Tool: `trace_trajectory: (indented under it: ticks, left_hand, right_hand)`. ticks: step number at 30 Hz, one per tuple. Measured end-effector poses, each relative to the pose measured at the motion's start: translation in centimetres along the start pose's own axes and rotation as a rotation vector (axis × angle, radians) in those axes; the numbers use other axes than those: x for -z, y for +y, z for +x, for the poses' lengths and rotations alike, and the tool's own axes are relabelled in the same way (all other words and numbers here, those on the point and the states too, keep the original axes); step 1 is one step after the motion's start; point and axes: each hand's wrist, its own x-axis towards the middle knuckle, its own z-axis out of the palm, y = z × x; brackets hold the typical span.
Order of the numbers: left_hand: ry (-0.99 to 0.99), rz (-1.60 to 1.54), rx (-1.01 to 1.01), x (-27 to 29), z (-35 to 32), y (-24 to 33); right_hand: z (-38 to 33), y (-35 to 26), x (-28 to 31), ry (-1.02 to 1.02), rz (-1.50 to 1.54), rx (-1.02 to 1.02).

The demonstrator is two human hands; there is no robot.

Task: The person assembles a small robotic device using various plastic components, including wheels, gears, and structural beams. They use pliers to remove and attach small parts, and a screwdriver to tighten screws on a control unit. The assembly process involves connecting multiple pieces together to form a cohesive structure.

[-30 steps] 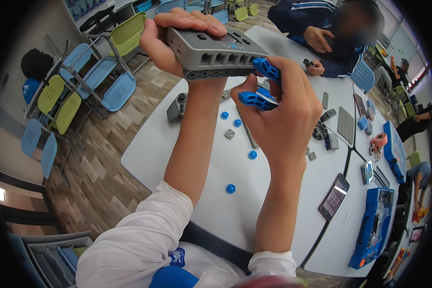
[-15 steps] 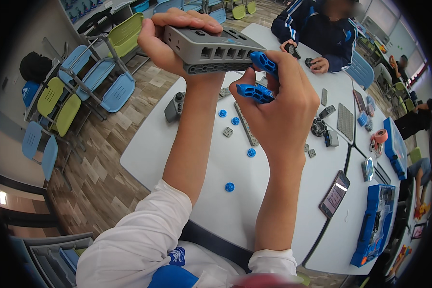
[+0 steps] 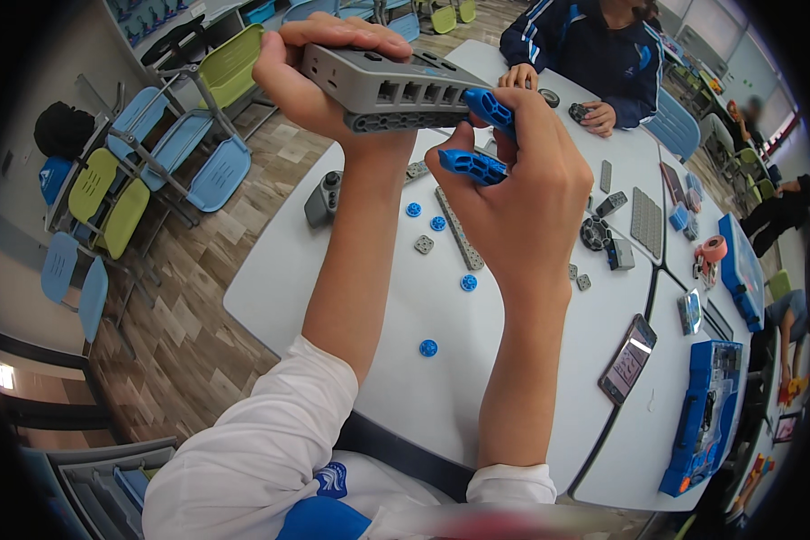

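My left hand (image 3: 283, 76) is raised above the table with its fingers wrapped over a grey robot controller hub (image 3: 423, 92). A row of square ports faces me, and a grey pitted beam runs along the hub's underside. Closed round a blue plastic pliers-like tool (image 3: 473, 166), my right hand (image 3: 540, 171) meets the hub's right end. The tool's two honeycomb-patterned arms stand apart; its other end is hidden behind my fingers and the hub. Below lie several small blue round parts (image 3: 428, 348), a long grey beam (image 3: 460, 232) and a small grey square plate (image 3: 424, 244).
A grey joystick controller (image 3: 322, 200) stands at the table's left. On the right lie a phone (image 3: 627, 359), grey parts (image 3: 620, 255), a grey perforated plate (image 3: 646, 222) and an open blue case (image 3: 704, 418). Across the table sits a person (image 3: 594, 54) near a wheel (image 3: 549, 96).
My hands, the hub and the tool keep nearly the same pose, with a slight view shift. The person opposite has let go of the wheel, which lies on the table.
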Motion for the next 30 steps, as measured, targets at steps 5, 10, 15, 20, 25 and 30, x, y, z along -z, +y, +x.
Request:
trace_trajectory:
  ticks: [5,10,15,20,25,30]
  left_hand:
    - [0.112,-0.087,0.106,-0.1,0.0,0.1]
    - [0.056,0.034,0.129,-0.6,0.0,0.6]
    - [0.026,0.231,0.059,-1.2,-0.4,0.6]
    - [-0.002,0.159,0.103,-1.3,-0.2,1.1]
    - [0.024,0.035,0.085,-1.3,-0.3,1.0]
    - [-0.014,0.082,-0.004,-1.2,-0.4,0.9]
  right_hand:
    - [0.3,-0.1,0.6,-0.035,0.045,-0.018]
    - [0.4,-0.2,1.4,-0.079,-0.005,-0.012]
    - [0.5,0.6,1.3,-0.059,0.035,0.003]
    - [0.4,1.0,1.1,-0.058,0.111,-0.003]
    - [0.4,0.8,0.9,-0.050,0.219,-0.070]
    - [0.4,0.3,0.9,-0.067,0.232,-0.137]
